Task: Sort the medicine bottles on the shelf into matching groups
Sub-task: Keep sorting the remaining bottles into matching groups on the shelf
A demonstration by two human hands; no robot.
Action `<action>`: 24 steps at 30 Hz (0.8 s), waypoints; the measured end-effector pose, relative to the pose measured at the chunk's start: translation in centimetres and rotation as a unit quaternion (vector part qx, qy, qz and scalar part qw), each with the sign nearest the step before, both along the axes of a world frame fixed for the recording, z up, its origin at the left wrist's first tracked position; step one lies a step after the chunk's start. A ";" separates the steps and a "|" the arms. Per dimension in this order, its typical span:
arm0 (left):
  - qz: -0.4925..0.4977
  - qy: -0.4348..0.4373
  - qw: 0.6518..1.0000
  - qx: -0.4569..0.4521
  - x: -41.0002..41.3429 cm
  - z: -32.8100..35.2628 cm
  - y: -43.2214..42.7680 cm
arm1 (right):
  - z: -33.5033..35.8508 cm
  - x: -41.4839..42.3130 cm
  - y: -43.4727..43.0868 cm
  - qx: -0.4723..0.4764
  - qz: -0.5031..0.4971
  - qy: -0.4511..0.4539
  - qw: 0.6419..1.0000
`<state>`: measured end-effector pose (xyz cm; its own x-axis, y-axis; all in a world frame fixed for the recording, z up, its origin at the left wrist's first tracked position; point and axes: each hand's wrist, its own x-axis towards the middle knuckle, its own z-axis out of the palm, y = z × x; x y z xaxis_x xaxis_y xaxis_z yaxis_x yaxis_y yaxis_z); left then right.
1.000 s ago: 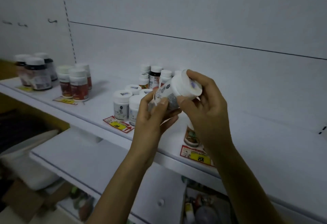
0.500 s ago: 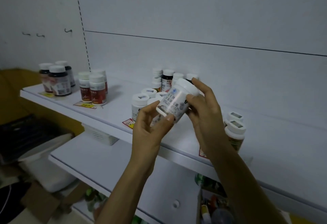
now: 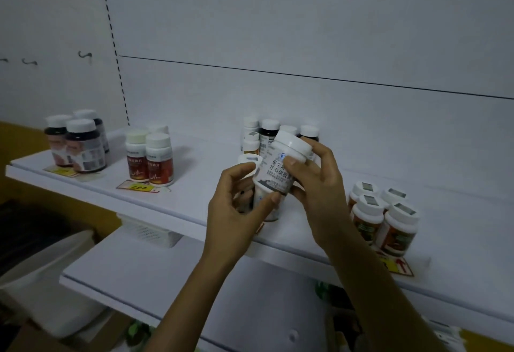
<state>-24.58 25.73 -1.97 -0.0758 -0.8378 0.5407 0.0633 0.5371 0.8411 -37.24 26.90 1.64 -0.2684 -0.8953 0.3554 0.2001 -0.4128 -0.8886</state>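
While the right hand curls thumb and fingers round the cap end of a tilted white plastic medicine bottle with a dark-printed label, the left hand grips its lower end. The bottle is held above the white shelf, near its front edge, with more white-capped bottles standing behind.

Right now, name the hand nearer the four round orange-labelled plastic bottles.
Right. The right hand is just left of the orange-labelled bottles; the left hand is farther left.
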 end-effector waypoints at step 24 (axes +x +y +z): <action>-0.069 -0.262 0.957 0.107 3.8 -2.3 -9.6 | 4.2 -1.6 -14.8 0.147 -0.128 0.330 0.923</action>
<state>-20.76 16.08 -4.28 -0.4078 -0.8873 0.2156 -0.3383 0.3661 0.8669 -38.79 12.08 5.79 -0.2969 -0.9164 0.2683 -0.4963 -0.0919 -0.8633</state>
